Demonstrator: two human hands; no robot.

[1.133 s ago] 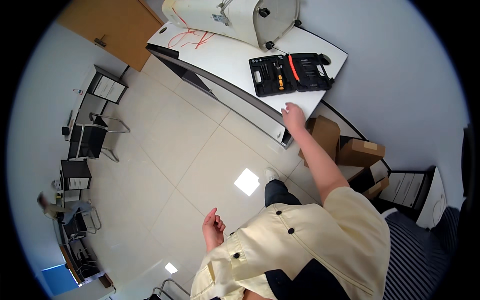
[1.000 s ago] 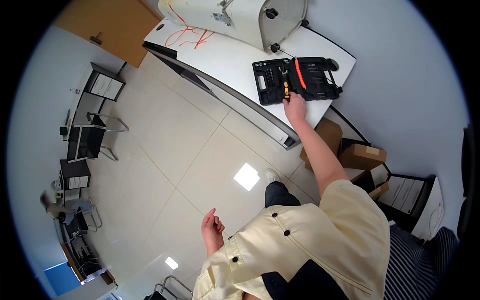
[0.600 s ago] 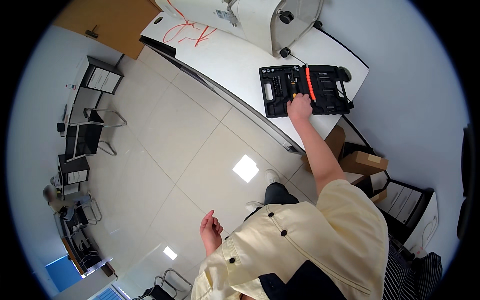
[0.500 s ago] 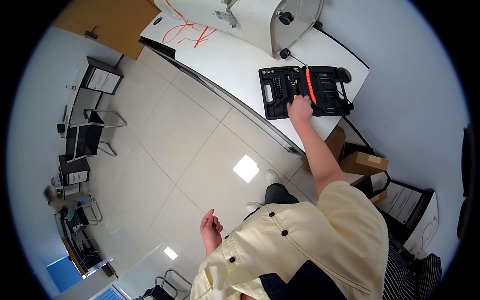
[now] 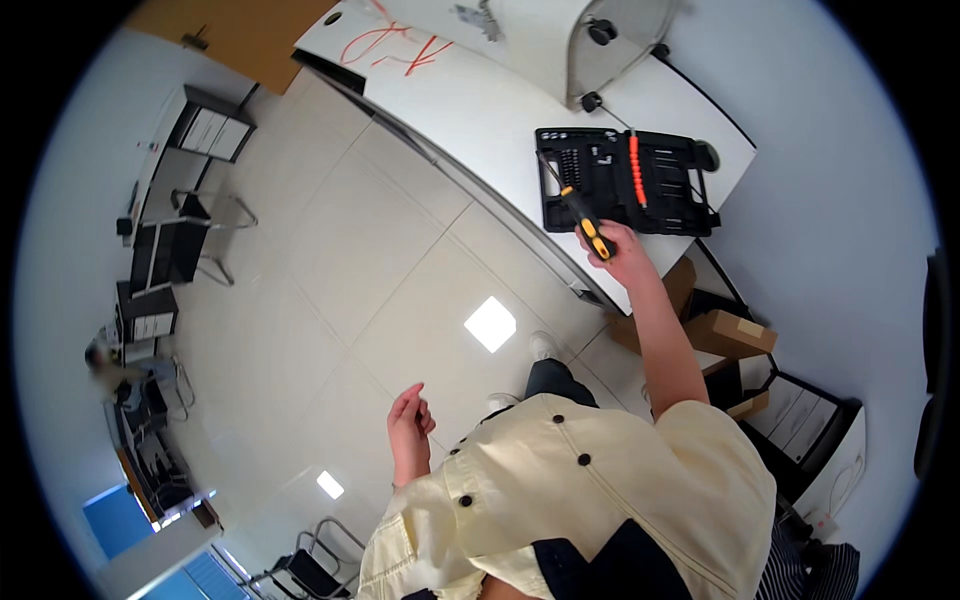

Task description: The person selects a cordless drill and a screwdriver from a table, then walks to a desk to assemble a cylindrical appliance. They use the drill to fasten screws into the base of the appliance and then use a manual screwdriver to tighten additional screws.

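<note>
My right hand (image 5: pixel 624 254) is closed round the handle of a black and yellow screwdriver (image 5: pixel 590 225), raised over the near edge of a black tool case. Its thin shaft points up and to the left. The open tool case (image 5: pixel 553 213) lies on the white table, with rows of small bits in its left half. An orange flexible extension shaft (image 5: pixel 637 170) rests across the middle of the case. Low in front of my body, my left hand (image 5: pixel 407 432) has curled fingers; a small dark spot shows among them, too small to name.
The white table (image 5: pixel 480 110) holds orange straps (image 5: pixel 425 55) and a pale panel with black casters (image 5: pixel 592 101). Below its right end are cardboard boxes (image 5: pixel 730 333) and a drawer unit (image 5: pixel 800 415). Far left, a person (image 5: pixel 120 378) sits near desks and chairs (image 5: pixel 165 262).
My right hand has lifted the screwdriver out of the case and drawn it back toward me. My left hand has risen slightly and shifted left.
</note>
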